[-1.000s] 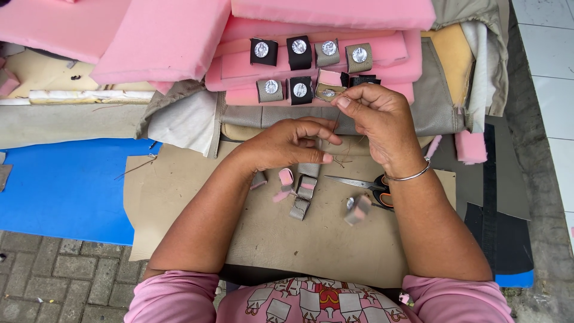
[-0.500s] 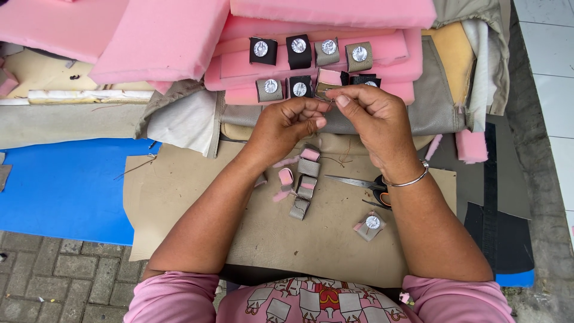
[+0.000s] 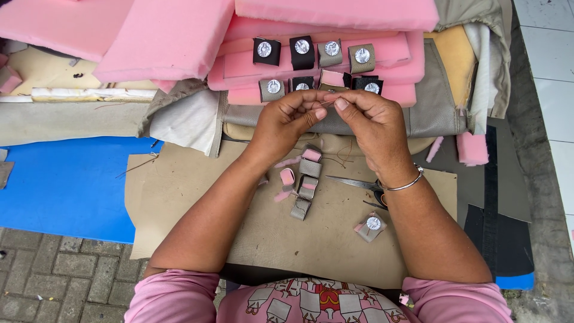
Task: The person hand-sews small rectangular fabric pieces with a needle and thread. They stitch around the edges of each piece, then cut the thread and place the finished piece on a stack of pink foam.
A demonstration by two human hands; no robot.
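1. Stretching beyond both hands, a stack of pink foam slabs (image 3: 335, 15) fills the far side, with a row of small padded squares (image 3: 302, 51) bearing silver discs resting on one slab.
2. Under the forearms lies a tan sheet (image 3: 179, 191); a blue mat (image 3: 66, 185) sits well to the left of the left hand.
3. Left hand (image 3: 287, 122) is curled almost closed, thumb and forefinger pinched on a thin thread (image 3: 326, 103).
4. Right hand (image 3: 373, 122) meets it, fingertips nearly touching, pinched on the same thread; a metal bangle (image 3: 403, 185) circles its wrist.
5. Scissors (image 3: 356, 182) lie just beside the right wrist.
6. Small grey-and-pink folded pieces (image 3: 305, 179) lie below the hands; one more with a silver disc (image 3: 372, 226) lies under the right forearm.
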